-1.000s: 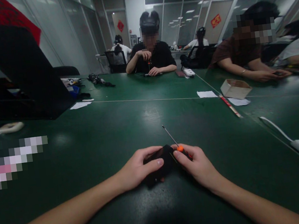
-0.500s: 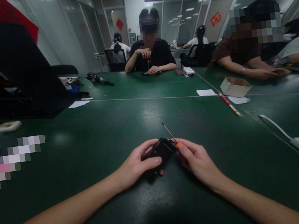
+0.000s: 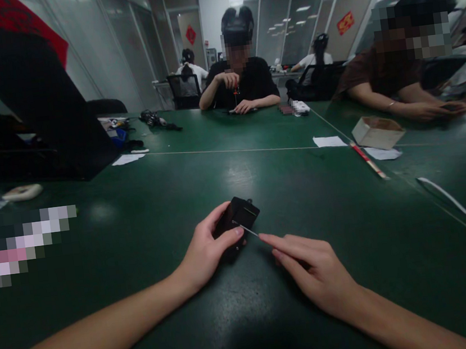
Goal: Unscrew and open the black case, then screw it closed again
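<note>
My left hand [image 3: 211,242] is closed round a small black box-shaped device [image 3: 244,211], with the thumb lying across its top face. Small screws or holes show on that face, and a thin slot runs near its far right edge. In my right hand [image 3: 316,269] is a screwdriver, whose thin metal shaft [image 3: 250,232] points left toward the device. Its tip is at the device's face close to my left thumb; whether it touches I cannot tell. The screwdriver's handle is hidden behind my fingers.
Ahead on the green table [image 3: 200,184] lie white paper [image 3: 330,141], a red-and-white stick [image 3: 368,161] and an open cardboard box [image 3: 378,133]. A large black panel [image 3: 37,102] stands at left. A white cable [image 3: 443,197] lies at right. Across the table, a person [image 3: 242,80] works.
My right hand has swung the screwdriver from pointing up and away to pointing left, its tip now at the device. My left hand has turned the device and shifted it slightly left.
</note>
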The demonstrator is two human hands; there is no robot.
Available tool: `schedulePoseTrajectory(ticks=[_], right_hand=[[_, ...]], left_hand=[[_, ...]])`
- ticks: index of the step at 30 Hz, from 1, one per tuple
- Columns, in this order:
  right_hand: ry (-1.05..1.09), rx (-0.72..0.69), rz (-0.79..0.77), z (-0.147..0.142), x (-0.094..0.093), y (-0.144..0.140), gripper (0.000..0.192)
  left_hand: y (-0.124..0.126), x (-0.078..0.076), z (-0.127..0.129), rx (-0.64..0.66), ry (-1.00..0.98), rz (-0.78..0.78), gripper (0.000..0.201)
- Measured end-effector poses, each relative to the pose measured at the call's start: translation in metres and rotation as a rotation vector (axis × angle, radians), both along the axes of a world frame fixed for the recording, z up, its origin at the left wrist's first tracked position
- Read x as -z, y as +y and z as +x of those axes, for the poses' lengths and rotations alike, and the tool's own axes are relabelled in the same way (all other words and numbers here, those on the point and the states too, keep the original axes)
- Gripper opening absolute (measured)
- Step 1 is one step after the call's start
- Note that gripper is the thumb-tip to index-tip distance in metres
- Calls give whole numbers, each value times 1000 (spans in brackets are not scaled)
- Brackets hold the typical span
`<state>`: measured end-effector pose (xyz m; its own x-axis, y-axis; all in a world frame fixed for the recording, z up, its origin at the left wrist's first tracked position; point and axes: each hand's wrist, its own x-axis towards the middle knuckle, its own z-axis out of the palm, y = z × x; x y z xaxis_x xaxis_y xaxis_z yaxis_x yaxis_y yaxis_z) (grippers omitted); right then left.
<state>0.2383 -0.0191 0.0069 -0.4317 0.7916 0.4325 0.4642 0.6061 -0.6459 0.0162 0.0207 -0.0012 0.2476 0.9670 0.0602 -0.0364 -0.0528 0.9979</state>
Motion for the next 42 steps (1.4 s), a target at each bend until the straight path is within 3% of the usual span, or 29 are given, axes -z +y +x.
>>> schedulePoseTrajectory(ticks=[12,19,27,42], right_hand=[[-42,39,-10,-2,-1,-2,33],[88,101,-208,-9,0,-7,29],[141,129,-310,-11,-2,-8,28],[148,145,-325,-11,-1,-8,28]], left_hand=[[-1,-7,-2,-165,354,264,53],[-2,-6,0,-184,380,297,48],[-1,-5,1,-228,392,318,45],[0,-2,1,-260,459,361,60]])
